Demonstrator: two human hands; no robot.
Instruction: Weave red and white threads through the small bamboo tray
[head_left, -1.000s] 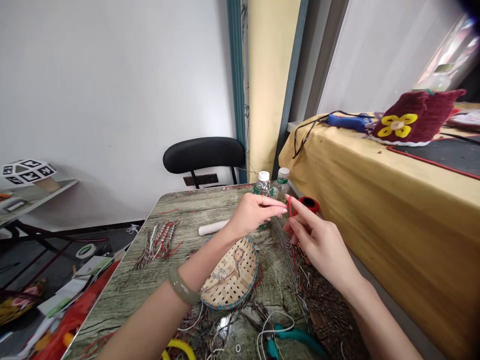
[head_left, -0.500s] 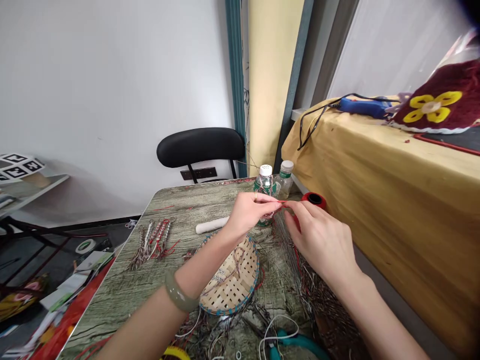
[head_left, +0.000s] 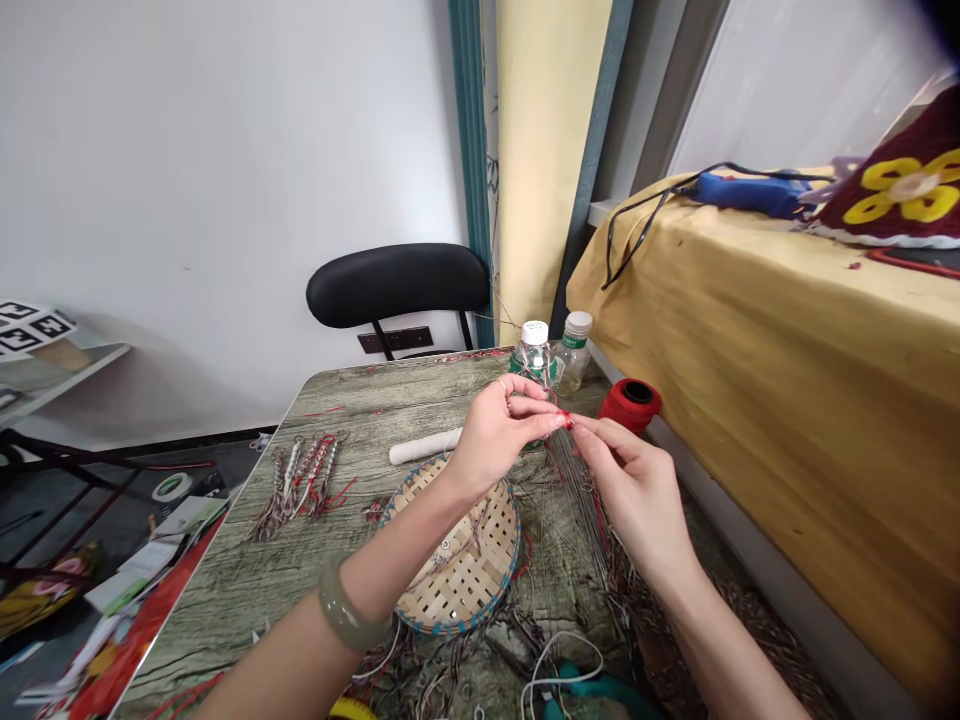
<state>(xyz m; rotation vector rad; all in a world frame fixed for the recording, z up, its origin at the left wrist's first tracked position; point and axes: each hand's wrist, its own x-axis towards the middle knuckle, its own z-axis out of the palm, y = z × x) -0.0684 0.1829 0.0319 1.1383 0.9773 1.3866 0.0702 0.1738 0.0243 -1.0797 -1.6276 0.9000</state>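
Note:
A short bit of red cord (head_left: 566, 419) is pinched between both hands above the table. My left hand (head_left: 504, 428) grips it with thumb and index finger, the other fingers loosely curled. From the other side, my right hand (head_left: 630, 480) holds the same cord between thumb and forefinger. Just behind the fingertips stands a bottle (head_left: 534, 350) wound with thin cords. Beneath my left forearm lies a round woven bamboo basket (head_left: 480, 580) with small rings in it. Long grey and brown cords (head_left: 574, 480) stretch under my right hand.
Several braided cord pieces (head_left: 319, 470) lie on the wooden table (head_left: 352, 400) at left. A red thread spool (head_left: 631, 405) stands right of a second bottle (head_left: 574, 355). A white roll (head_left: 424, 447) rests behind the basket. Teal-handled pliers (head_left: 592, 690) and a white cord lie in front.
My right hand has turned and lowered slightly, its thumb now meeting the forefinger at the red cord. The red spool shows more fully. The view has shifted a little.

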